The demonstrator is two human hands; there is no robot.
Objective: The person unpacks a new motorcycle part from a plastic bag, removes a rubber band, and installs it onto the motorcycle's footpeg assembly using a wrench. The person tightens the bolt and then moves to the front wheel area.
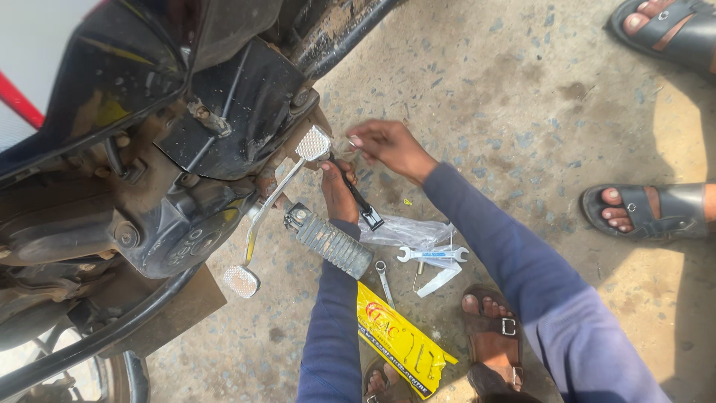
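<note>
A motorcycle's dark engine side (171,224) fills the left of the view. Its silver gear lever (276,198) runs from a chequered pedal pad near my hands down to a second pad. My left hand (337,192) is shut on a black-handled tool (362,201), whose tip points under the upper pad. Just to the right, my right hand (388,145) pinches a small metal part (352,143) between its fingertips. A ribbed footrest (328,240) sticks out below my left wrist.
On the concrete floor lie a silver open-ended spanner (432,254), a smaller ring spanner (383,280), a clear plastic bag (406,230) and a yellow packet (399,339). My sandalled feet (492,332) are below. Another person's sandalled feet (645,210) stand at the right.
</note>
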